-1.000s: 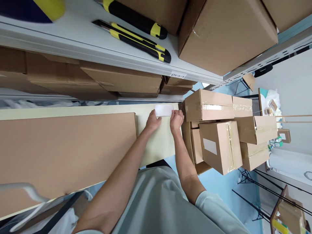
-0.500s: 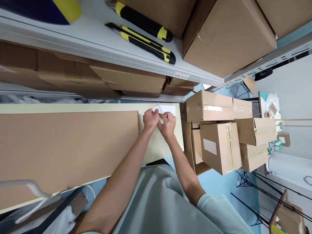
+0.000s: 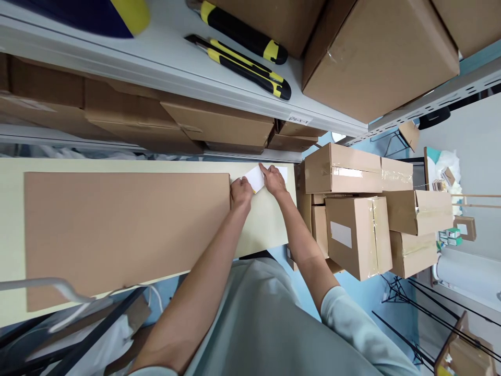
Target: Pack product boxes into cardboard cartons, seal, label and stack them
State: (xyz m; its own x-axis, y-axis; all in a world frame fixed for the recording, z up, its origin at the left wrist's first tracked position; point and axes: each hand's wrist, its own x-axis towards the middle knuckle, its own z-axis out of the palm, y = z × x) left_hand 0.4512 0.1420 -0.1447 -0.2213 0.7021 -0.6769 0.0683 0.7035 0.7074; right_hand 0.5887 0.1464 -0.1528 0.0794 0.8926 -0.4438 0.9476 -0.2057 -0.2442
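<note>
A small white paper sheet (image 3: pixel 255 179) with a bit of yellow at its lower corner is stretched between my two hands, tilted above the pale table top. My left hand (image 3: pixel 241 192) is closed on its left edge, beside the right end of a large flat cardboard piece (image 3: pixel 129 230). On the other side, my right hand (image 3: pixel 273 180) pinches the paper's upper right part between thumb and fingers. Another white paper (image 3: pixel 283 172) lies on the table just behind the right hand, partly covered by it.
Over the table runs a grey shelf (image 3: pixel 156 60) with two black-and-yellow utility knives (image 3: pixel 248 67) and cardboard boxes (image 3: pixel 383 62). Taped cartons (image 3: pixel 358 235) are stacked right of the table (image 3: pixel 262 224). A white curved bar (image 3: pixel 58 284) crosses the lower left.
My hands have moved apart, and the white paper now shows flat between them. The left hand is nearer the cardboard's end. The view has shifted slightly left.
</note>
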